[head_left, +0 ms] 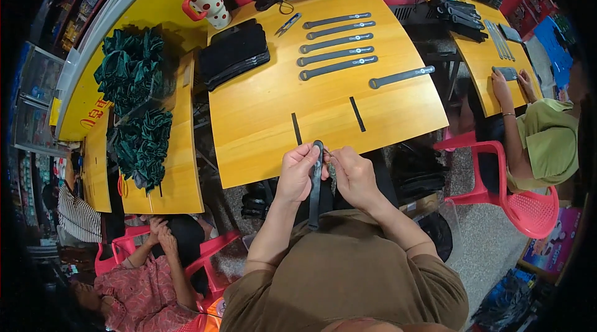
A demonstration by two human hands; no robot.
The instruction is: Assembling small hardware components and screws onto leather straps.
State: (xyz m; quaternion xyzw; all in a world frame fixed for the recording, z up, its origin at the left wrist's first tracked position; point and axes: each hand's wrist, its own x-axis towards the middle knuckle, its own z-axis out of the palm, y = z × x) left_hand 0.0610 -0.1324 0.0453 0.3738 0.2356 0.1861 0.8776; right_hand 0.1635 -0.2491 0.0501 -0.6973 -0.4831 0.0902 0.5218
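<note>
Head view shows your left hand (297, 173) pinching the looped top of a black strap (316, 186), which hangs down over your lap at the near edge of the yellow table (261, 120). Your right hand (354, 176) is closed beside it, touching the strap's upper part. More straps (339, 46) lie in a row farther back on the table.

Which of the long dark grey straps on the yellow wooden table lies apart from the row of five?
The dark grey strap farthest right lies alone, below and right of the stacked row on the yellow wooden table.

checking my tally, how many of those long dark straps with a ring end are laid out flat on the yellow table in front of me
6. Five lie in a stacked row at the far middle of the yellow table; a sixth sits apart, lower right. Another strap is held in both hands, left hand and right hand. More may be hidden.
</note>
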